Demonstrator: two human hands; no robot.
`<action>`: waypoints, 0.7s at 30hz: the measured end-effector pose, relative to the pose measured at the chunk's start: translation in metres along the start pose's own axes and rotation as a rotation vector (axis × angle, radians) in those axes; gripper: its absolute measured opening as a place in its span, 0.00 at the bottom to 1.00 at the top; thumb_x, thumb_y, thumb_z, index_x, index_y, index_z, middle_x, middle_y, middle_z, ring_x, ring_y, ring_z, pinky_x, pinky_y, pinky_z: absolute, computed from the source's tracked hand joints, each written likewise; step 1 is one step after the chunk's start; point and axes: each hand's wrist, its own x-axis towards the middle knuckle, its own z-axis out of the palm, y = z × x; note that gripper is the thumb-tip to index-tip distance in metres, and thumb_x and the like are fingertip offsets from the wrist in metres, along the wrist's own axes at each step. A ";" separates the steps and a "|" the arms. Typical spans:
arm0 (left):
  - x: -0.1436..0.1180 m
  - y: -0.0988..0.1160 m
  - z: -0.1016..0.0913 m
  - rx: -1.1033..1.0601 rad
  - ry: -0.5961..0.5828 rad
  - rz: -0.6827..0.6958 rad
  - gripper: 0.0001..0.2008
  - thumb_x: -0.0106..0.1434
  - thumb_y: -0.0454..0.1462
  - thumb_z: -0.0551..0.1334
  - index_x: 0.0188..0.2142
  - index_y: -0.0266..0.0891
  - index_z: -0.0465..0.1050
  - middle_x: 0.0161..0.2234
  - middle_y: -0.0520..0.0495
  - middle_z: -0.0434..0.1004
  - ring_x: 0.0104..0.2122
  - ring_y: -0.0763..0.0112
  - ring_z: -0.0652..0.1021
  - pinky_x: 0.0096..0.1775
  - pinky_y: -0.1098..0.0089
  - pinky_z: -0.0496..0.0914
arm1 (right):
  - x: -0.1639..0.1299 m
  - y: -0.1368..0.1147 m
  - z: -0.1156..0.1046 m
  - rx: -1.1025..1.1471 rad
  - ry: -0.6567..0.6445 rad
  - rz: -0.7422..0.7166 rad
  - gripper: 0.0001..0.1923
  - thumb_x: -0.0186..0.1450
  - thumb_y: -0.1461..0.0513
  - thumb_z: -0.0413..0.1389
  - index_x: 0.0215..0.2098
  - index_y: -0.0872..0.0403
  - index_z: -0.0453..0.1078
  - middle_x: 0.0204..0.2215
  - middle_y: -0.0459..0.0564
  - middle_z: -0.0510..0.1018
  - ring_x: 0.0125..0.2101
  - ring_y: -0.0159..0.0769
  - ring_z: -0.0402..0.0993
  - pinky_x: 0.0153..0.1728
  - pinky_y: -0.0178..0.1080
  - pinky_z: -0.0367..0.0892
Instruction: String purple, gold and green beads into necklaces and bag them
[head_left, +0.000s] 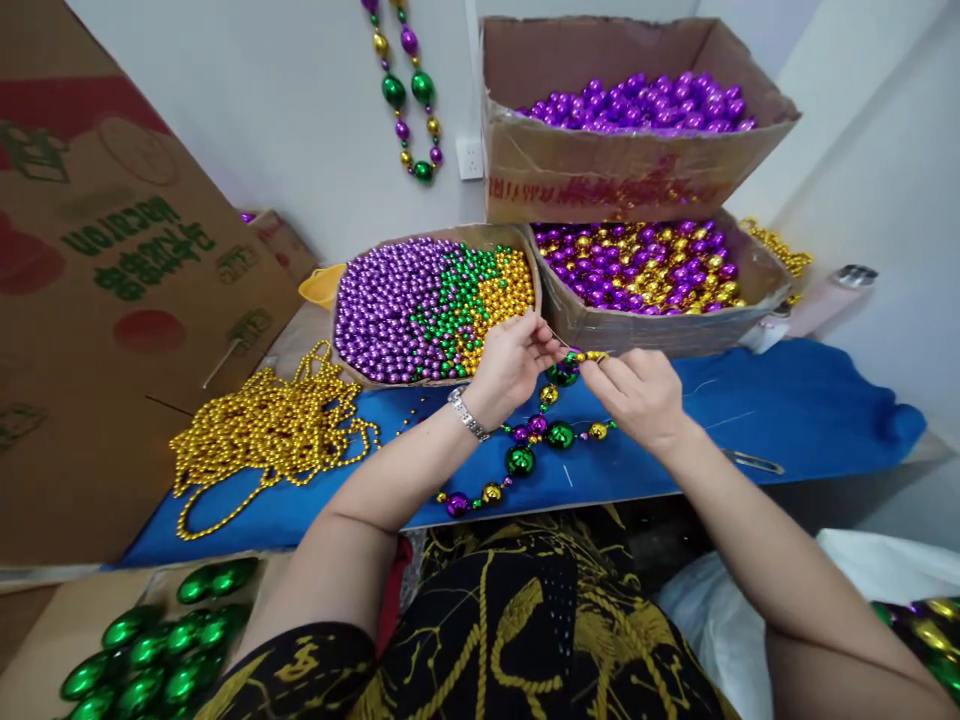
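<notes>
My left hand point(512, 362), with a silver watch on its wrist, and my right hand point(637, 393) meet above the blue table cover point(787, 400). Both pinch the top end of a bead strand point(525, 455) of green, purple and gold beads. The strand hangs from my fingers and trails down-left across the blue cover to its front edge. A thin thread seems to run between my fingertips; it is too fine to be sure.
A cardboard box point(517, 238) of purple, green and gold small beads sits behind my hands, next to a box of purple and gold beads point(637, 265), with a box of purple beads point(600, 160) on top. Gold bead chains point(262, 430) lie left. Green oval beads point(150, 650) fill a box near left.
</notes>
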 end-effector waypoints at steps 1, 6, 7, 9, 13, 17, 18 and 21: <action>0.002 -0.001 0.000 -0.027 0.018 -0.025 0.14 0.65 0.42 0.62 0.26 0.37 0.65 0.22 0.54 0.68 0.23 0.78 0.72 0.35 0.69 0.72 | -0.007 -0.001 0.007 0.110 0.045 0.089 0.07 0.67 0.55 0.54 0.41 0.47 0.70 0.22 0.46 0.69 0.27 0.34 0.62 0.30 0.40 0.58; 0.005 -0.009 0.000 0.028 -0.055 -0.005 0.13 0.65 0.41 0.62 0.27 0.37 0.66 0.21 0.55 0.68 0.22 0.78 0.72 0.33 0.71 0.72 | -0.029 0.001 0.031 0.914 -0.058 0.520 0.31 0.63 0.50 0.57 0.61 0.46 0.55 0.19 0.38 0.68 0.19 0.30 0.61 0.19 0.32 0.52; 0.004 -0.011 -0.001 0.057 -0.085 0.015 0.13 0.65 0.41 0.62 0.27 0.37 0.67 0.22 0.54 0.68 0.22 0.79 0.73 0.32 0.71 0.71 | -0.030 0.003 0.032 0.993 -0.120 0.557 0.32 0.63 0.49 0.57 0.61 0.47 0.55 0.18 0.37 0.67 0.18 0.29 0.60 0.17 0.31 0.49; 0.001 -0.015 -0.003 0.133 -0.134 0.060 0.12 0.65 0.41 0.62 0.28 0.37 0.67 0.23 0.54 0.69 0.23 0.79 0.73 0.31 0.72 0.71 | -0.031 0.010 0.032 0.947 -0.171 0.549 0.29 0.62 0.49 0.58 0.58 0.49 0.60 0.19 0.39 0.69 0.18 0.29 0.62 0.18 0.31 0.52; 0.000 -0.022 -0.013 0.386 -0.196 0.141 0.13 0.64 0.43 0.62 0.27 0.37 0.69 0.24 0.51 0.72 0.22 0.80 0.72 0.28 0.75 0.68 | -0.036 0.027 0.038 0.327 0.087 0.324 0.14 0.64 0.52 0.56 0.43 0.50 0.71 0.29 0.50 0.78 0.29 0.38 0.72 0.33 0.40 0.66; 0.007 -0.025 -0.025 0.675 -0.330 0.160 0.13 0.64 0.41 0.60 0.27 0.37 0.70 0.26 0.48 0.75 0.24 0.78 0.71 0.28 0.76 0.66 | -0.041 0.043 0.055 -0.026 0.187 0.183 0.12 0.68 0.55 0.51 0.41 0.48 0.75 0.29 0.54 0.78 0.30 0.41 0.72 0.39 0.45 0.67; 0.009 -0.025 -0.027 0.749 -0.367 0.171 0.12 0.64 0.41 0.60 0.27 0.37 0.70 0.26 0.49 0.74 0.24 0.78 0.71 0.27 0.76 0.66 | -0.042 0.046 0.059 -0.035 0.178 0.157 0.12 0.68 0.56 0.50 0.41 0.48 0.75 0.30 0.54 0.79 0.31 0.41 0.72 0.40 0.45 0.68; 0.013 -0.023 -0.033 0.932 -0.467 0.168 0.12 0.64 0.39 0.60 0.25 0.36 0.69 0.23 0.51 0.70 0.22 0.78 0.69 0.25 0.76 0.62 | -0.040 0.054 0.067 -0.062 0.155 0.047 0.12 0.69 0.58 0.50 0.44 0.47 0.74 0.37 0.53 0.80 0.38 0.41 0.75 0.46 0.46 0.68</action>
